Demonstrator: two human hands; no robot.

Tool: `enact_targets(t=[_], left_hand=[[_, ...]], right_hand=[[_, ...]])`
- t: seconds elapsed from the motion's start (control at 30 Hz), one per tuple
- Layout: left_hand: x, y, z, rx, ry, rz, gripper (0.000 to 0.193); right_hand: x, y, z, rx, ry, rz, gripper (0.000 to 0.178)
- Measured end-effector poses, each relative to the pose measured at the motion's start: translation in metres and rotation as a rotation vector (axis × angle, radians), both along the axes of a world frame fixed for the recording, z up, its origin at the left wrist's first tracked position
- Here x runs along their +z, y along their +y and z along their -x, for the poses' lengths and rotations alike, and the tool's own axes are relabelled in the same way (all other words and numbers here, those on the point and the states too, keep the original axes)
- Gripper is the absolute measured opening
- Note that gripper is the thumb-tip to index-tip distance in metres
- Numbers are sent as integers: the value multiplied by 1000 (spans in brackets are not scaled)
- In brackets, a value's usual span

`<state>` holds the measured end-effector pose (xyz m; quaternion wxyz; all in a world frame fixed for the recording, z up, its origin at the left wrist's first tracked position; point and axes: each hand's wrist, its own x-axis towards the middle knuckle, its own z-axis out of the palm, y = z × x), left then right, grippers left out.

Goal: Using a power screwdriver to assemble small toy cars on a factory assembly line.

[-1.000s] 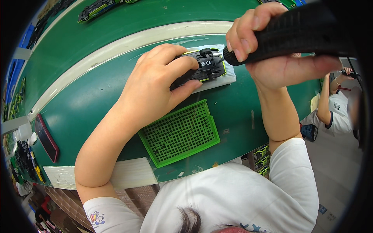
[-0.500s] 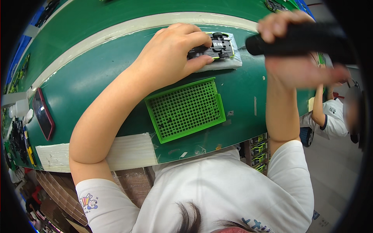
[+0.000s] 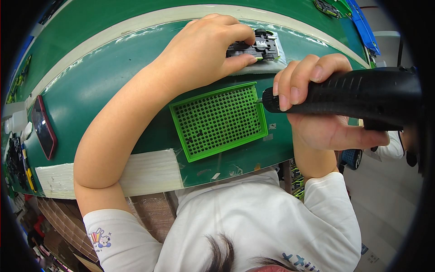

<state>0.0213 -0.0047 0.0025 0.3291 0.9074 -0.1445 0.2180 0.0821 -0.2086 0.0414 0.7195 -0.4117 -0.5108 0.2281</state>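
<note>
My left hand (image 3: 210, 50) is closed on a toy car (image 3: 266, 44) lying upside down, its black underside up and a yellow-green edge showing. The fingers and thumb hide its left end. Under the car is a pale cloth-like pad (image 3: 272, 66). My right hand (image 3: 312, 102) grips a black electric screwdriver (image 3: 362, 90), held nearly level with its bit pointing left. In the picture the tip overlaps the right rim of a green tray (image 3: 217, 150), which has a grid of small holes; whether they touch I cannot tell.
A red-edged phone (image 3: 44, 127) lies at the left of the green table (image 3: 122, 63). Beyond the pad runs a pale curved strip (image 3: 136, 26). Another toy car (image 3: 327, 8) is at the far right. Black parts (image 3: 17, 163) lie at the left edge. Part of another person (image 3: 389, 147) shows at right.
My right hand has brought the screwdriver down and left, from beside the pad to the tray's right rim. My left hand stays on the toy car.
</note>
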Motion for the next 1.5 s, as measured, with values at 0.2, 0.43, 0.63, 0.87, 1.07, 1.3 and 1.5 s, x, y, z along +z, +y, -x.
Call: enact_targets(t=[0.2, 0.43, 0.63, 0.87, 1.07, 1.3, 1.5], left_hand=[[-1, 1, -1, -6, -29, -15, 28], [-2, 1, -1, -6, -26, -10, 28], [-1, 0, 0, -1, -35, -9, 29], [14, 6, 4, 19, -52, 50, 34], [31, 10, 16, 120, 92, 49, 42], [-13, 22, 50, 231, 105, 108, 81], [-18, 24, 49, 201, 104, 214, 75]], right_hand=[[-5, 2, 3, -36, -15, -4, 108], [-5, 2, 2, -21, -44, -3, 107], [-6, 3, 8, -58, 36, -22, 108], [-9, 0, 10, -77, 11, -9, 109], [-13, -2, 7, -88, 27, -32, 109], [-5, -1, 3, -82, -2, -20, 108], [27, 16, -12, 42, -1, -49, 107]])
